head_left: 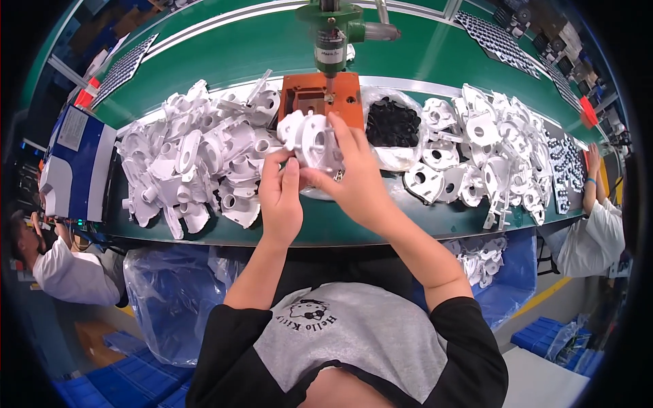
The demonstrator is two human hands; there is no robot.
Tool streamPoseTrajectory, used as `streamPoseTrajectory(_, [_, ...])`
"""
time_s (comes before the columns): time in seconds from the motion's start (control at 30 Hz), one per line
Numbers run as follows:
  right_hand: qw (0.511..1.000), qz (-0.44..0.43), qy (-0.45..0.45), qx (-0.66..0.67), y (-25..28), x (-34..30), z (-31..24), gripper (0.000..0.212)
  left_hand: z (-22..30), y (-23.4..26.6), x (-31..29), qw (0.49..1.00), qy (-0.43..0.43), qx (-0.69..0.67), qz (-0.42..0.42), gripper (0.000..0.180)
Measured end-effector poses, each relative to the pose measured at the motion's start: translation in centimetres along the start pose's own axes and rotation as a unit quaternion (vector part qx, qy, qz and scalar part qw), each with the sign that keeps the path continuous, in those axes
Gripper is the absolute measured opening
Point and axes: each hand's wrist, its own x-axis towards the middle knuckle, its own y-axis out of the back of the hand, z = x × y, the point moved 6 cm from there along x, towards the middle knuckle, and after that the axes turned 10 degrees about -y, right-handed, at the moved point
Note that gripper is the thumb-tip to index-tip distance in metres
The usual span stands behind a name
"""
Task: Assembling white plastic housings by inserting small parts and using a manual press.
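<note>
Between my two hands is a white plastic housing point(314, 141) with a round opening, held just in front of the orange fixture block point(309, 83). My left hand point(280, 200) grips its lower left side with thumb and fingers. The fingers of my right hand point(355, 170) reach up along its right side, and the thumb lies near its lower edge. Over the block stands a green bench press point(331, 51), its tip close to the block's top. My fingers hide part of the housing.
A heap of white plastic parts point(197, 149) lies on the left of the green bench, another pile point(486, 149) on the right. A bag of small black parts point(392, 124) sits right of the block. A blue-and-white machine point(76, 166) stands far left. Other people sit at both sides.
</note>
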Motion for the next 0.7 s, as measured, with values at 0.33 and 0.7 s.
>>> streamPoseTrajectory(0.33, [0.994,-0.097,0.059,0.011,0.8,0.0,2.1,0.084,-0.6,0.4,0.7,0.967,-0.101,0.226,-0.062,0.011])
streamPoseTrajectory(0.7, [0.91,0.015,-0.099,-0.402,7.4,6.8,15.2,0.012,-4.4,-2.4,10.3,0.686,-0.35,0.572,-0.281,0.011])
